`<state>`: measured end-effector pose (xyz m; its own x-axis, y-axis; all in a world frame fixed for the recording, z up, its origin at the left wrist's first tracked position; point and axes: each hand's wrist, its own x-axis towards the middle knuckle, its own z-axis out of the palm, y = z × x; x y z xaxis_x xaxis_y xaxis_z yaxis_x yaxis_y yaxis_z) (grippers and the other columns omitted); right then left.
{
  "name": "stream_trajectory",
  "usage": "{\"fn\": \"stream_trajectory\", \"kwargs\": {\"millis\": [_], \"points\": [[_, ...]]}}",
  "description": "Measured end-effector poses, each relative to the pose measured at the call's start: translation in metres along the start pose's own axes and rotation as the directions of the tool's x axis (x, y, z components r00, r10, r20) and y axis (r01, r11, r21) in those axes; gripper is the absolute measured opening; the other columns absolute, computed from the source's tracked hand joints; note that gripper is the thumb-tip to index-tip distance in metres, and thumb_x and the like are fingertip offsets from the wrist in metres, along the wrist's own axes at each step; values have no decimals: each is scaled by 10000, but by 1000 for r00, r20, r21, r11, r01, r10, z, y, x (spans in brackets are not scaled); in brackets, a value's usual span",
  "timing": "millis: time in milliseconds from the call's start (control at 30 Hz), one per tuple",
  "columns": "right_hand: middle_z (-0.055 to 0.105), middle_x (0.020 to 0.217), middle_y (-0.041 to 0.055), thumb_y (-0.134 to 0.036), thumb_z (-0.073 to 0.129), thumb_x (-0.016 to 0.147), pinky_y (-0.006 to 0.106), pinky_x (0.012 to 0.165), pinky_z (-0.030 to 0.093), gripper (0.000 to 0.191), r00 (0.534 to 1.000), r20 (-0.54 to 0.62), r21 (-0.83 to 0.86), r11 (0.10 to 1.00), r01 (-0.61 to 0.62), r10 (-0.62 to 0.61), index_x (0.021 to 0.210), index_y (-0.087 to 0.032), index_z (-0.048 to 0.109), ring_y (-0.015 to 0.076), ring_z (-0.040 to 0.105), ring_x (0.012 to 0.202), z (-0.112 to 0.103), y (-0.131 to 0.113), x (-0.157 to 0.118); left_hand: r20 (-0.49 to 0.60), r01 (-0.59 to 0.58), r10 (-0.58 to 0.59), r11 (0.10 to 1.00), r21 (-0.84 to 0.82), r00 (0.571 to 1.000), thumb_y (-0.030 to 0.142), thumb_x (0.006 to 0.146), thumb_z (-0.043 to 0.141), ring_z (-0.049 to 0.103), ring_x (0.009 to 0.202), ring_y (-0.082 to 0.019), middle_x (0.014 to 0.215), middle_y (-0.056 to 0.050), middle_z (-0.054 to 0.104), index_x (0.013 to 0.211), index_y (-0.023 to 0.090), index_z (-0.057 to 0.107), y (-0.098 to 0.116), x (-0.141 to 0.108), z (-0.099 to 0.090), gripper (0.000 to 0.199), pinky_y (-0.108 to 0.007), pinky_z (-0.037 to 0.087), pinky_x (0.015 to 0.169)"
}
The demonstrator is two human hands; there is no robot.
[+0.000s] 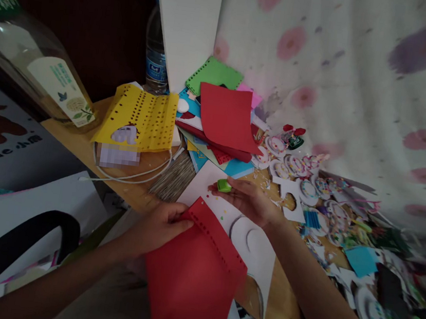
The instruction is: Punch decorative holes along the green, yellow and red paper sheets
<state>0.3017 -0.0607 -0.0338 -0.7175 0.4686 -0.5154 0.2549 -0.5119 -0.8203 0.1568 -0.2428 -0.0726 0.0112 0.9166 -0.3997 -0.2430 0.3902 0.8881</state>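
Note:
My left hand (164, 226) pinches the upper left corner of a red paper sheet (194, 281), its thumb on top. Rows of small punched holes run along the sheet's top edge. In my right hand (247, 200), just past that edge, sits a small green craft punch (224, 185), held at the fingers and apart from the paper. Beneath both hands lies a white paper sheet (202, 181) with tiny coloured cut-outs scattered on it and a curved cut near its right side.
A yellow punched sheet (144, 115), a white cable (133, 179) and a water bottle (157, 64) stand or lie at left. Stacked red paper (226, 114) is behind. Decorated paper discs (308, 189) and scraps crowd the right. A large bottle (41, 66) stands far left.

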Motion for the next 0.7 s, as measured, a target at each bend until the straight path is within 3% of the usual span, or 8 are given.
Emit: {"fn": "stream_trajectory", "kwargs": {"millis": [233,433,567,700], "points": [[728,974,82,-358,770,717,443,1063,433,245,998,30,-78,995,61,-59,821,-142,718,250,667,989,4,3,-4,-11,-21,21,1000,-14,1000,367,824,582,611,713,-161,786,-12,670,850,149,630,1,1,2,224,-234,417,603],[715,1020,94,-390,722,772,426,979,473,295,997,48,-169,983,75,-68,946,-157,670,227,675,966,0,6,-2,-19,-38,38,999,-4,999,364,824,589,619,771,-177,836,-22,680,886,154,632,3,1,2,223,-247,440,639],[716,1002,101,-424,664,821,427,964,463,271,990,50,-165,977,135,-128,918,-178,606,234,663,999,-1,5,-2,-32,-81,80,996,-32,996,349,819,593,623,843,-195,907,-32,686,931,163,628,6,1,1,220,-264,460,694],[683,1072,98,-449,644,829,394,904,487,285,981,155,-175,974,144,-117,937,-193,584,212,646,987,-1,1,-11,-43,-111,110,993,-26,993,369,817,597,617,922,-222,974,-49,682,979,166,621,6,2,-1,261,-293,469,759]]}}
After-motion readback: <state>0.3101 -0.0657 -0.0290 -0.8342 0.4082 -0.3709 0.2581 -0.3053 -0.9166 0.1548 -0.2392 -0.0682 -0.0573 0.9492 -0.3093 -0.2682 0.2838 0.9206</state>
